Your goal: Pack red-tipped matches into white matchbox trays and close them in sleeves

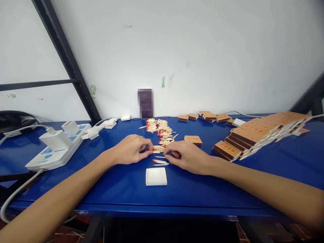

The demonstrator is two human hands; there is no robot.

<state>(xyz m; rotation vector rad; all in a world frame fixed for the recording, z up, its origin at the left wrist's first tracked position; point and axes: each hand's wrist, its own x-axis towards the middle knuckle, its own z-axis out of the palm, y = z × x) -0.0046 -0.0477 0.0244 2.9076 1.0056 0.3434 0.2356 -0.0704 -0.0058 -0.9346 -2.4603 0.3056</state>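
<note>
My left hand (131,149) and my right hand (186,156) rest on the blue table (121,189), fingers curled. Between their fingertips they pinch the two ends of a small bundle of matches (158,148). A few loose matches (159,162) lie just below the bundle. Behind the hands spreads a pile of red-tipped matches (160,127). An empty white matchbox tray (156,176) sits in front of the hands, near the table's front edge. One brown matchbox sleeve (193,139) lies just beyond my right hand.
A long fanned row of brown matchboxes (255,135) fills the right side, with several more (205,116) at the back. A white power strip with plugged chargers (57,145) sits at the left, with white trays (101,126) near it. A wall stands behind.
</note>
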